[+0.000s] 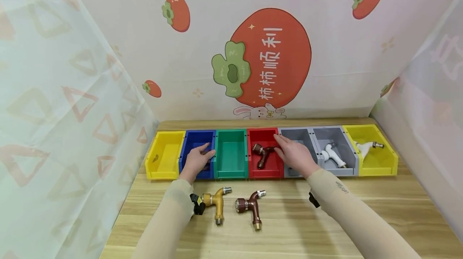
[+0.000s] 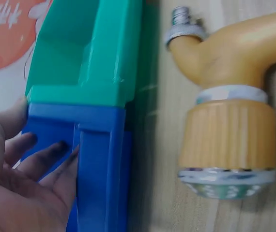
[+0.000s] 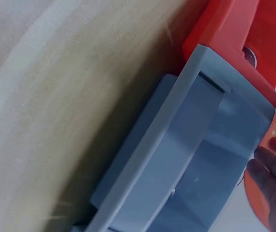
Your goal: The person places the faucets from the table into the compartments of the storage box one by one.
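Note:
My left hand [image 1: 197,160] reaches into the blue bin [image 2: 99,169], its fingers [image 2: 55,169] extended behind the front wall and its thumb at the divider by the green bin [image 2: 106,72]. A dark thing in the blue bin is mostly hidden by that hand. Over the divider between the red bin [image 1: 265,174] and a grey bin [image 3: 147,169], my right hand [image 1: 296,155] is held with straight fingers, nothing between them. Its fingertips overlap the end of a dark red-brown faucet [image 1: 263,156] lying in the red bin.
A gold faucet [image 1: 218,203] and a red-brown faucet [image 1: 252,207] lie on the wooden table [image 1: 289,235] before the bins. White faucets lie in another grey bin [image 1: 352,170] and the right yellow bin [image 1: 380,170]. A second yellow bin [image 1: 166,156] ends the row at left.

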The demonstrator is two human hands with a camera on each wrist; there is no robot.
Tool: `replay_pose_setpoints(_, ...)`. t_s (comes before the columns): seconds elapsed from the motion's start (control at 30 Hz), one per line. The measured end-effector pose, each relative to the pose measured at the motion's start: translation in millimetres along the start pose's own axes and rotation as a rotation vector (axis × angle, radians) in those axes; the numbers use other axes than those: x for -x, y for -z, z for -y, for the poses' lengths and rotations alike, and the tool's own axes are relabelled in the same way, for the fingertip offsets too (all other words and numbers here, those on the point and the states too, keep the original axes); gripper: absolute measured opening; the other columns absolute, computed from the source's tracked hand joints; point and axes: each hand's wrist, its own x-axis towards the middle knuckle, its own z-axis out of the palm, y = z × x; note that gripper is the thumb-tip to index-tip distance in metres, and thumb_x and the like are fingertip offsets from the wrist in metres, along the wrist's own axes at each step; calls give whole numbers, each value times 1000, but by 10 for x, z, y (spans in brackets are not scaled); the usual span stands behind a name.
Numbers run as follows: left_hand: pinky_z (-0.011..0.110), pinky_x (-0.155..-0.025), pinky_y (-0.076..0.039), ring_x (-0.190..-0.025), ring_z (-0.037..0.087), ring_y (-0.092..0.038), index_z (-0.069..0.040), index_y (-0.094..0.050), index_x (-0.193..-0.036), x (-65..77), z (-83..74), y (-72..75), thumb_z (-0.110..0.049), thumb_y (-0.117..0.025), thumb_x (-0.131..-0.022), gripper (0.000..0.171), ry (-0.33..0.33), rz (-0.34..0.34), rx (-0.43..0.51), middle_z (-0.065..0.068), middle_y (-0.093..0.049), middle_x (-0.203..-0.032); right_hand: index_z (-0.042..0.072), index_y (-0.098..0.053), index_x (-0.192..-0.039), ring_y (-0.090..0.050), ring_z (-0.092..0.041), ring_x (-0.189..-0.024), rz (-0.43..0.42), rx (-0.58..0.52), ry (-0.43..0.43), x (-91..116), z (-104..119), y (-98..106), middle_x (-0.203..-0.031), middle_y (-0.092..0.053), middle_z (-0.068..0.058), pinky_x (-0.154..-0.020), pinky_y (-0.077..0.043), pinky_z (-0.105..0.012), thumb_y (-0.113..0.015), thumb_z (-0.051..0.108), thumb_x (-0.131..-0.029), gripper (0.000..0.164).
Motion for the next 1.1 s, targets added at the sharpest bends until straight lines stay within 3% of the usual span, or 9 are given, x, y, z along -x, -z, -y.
replay_pose_setpoints(0.07,55,-105,-49,-129,39,-57,-20,-40,-159,37,-42,-30,-37,-63,-103,63,-50,-40,-102,17,-49,-155,2,-54,-147,-74,-32,-84,16,-40,-91,21,-27,17,-128,-69,-20,-67,-61,-48,-72,19,-97,56)
replay_pose_setpoints(0.1,53,-100,-52,-119,39,-63,-20,-41,-159,56,-70,-45,-38,-63,-102,64,-83,-58,-157,19,-56,-146,2,-53,-147,-73,-29,-76,32,-62,-134,29,-36,27,-119,-72,-20,-62,-59,-45,-70,18,-98,55)
replay_pose_setpoints(0.2,56,-101,-50,-125,41,-59,-22,-41,-159,137,-167,-101,-39,-65,-101,65,-166,-85,-301,17,-53,-150,-2,-55,-145,-67,-22,-64,73,-135,-253,31,-49,46,-102,-75,-20,-58,-57,-41,-69,18,-99,52)
replay_pose_setpoints(0.27,59,-105,-47,-130,40,-55,-25,-40,-159,211,-241,-146,-41,-66,-100,67,-215,-74,-387,13,-49,-155,-5,-58,-141,-68,-23,-68,96,-198,-321,20,-57,55,-100,-75,-22,-63,-58,-41,-68,18,-100,48)
replay_pose_setpoints(0.37,67,-113,-34,-151,39,-30,-27,-39,-160,350,-342,-234,-42,-68,-99,69,-303,-35,-535,7,-33,-166,-6,-66,-131,-72,-25,-82,116,-286,-379,-8,-85,67,-114,-73,-25,-76,-61,-45,-68,20,-100,41)
replay_pose_setpoints(0.57,67,-111,-38,-154,38,-23,-31,-38,-160,666,-431,-452,-55,-68,-94,76,-451,53,-770,0,-29,-167,-1,-77,-114,-73,-27,-77,226,-554,-525,-36,-186,111,-93,-76,-17,-78,-61,-45,-68,25,-100,31)
replay_pose_setpoints(0.73,60,-118,-31,-152,39,-27,-26,-42,-158,898,-354,-674,-59,-69,-91,79,-544,141,-867,4,-33,-165,-2,-76,-111,-75,-32,-85,291,-778,-671,-55,-242,145,-90,-73,-12,-83,-62,-47,-70,24,-99,29)
replay_pose_setpoints(0.93,58,-114,-39,-147,41,-37,-26,-47,-155,1123,-175,-939,-66,-72,-84,85,-643,207,-952,5,-43,-161,-6,-75,-109,-74,-30,-83,352,-845,-707,-68,-249,207,-90,-72,-14,-83,-62,-46,-70,20,-99,28)
replay_pose_setpoints(1.1,58,-115,-39,-147,42,-37,-31,-41,-158,1246,-42,-1113,-77,-71,-77,98,-667,217,-1045,4,-40,-163,-7,-74,-111,-75,-31,-85,385,-858,-716,-88,-270,230,-94,-72,-17,-83,-62,-46,-70,20,-99,30)
